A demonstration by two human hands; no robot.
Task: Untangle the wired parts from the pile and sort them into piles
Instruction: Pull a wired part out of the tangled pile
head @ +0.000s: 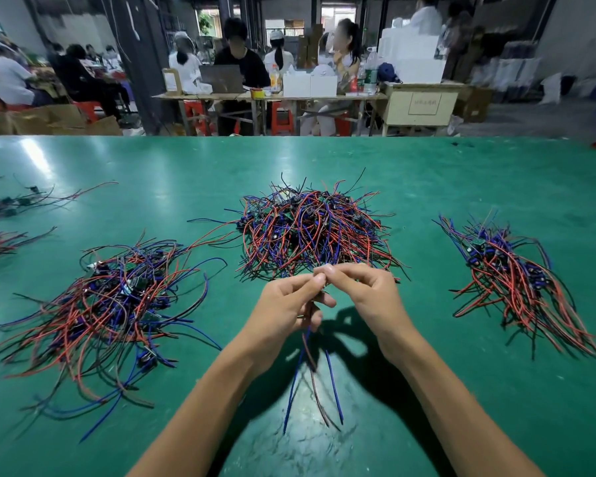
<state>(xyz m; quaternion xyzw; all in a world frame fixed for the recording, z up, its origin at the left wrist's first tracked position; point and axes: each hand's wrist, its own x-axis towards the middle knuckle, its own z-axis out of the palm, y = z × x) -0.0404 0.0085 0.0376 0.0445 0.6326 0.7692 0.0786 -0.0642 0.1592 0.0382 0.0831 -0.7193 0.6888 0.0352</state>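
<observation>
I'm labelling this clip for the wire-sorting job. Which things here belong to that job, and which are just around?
Job: left hand and right hand pinching one wired part; tangled middle pile; left pile; right pile; green table.

Around: far desks with laptop, bottles, white boxes, seated people.

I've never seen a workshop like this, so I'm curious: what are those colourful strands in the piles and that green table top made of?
The wired parts look like thin wires in smooth plastic insulation, red, blue and black; they bend in loose curves. Small green pieces among them look like circuit boards. The table top seems a smooth rubbery or vinyl mat: it shows soft glare and scuffs.
</observation>
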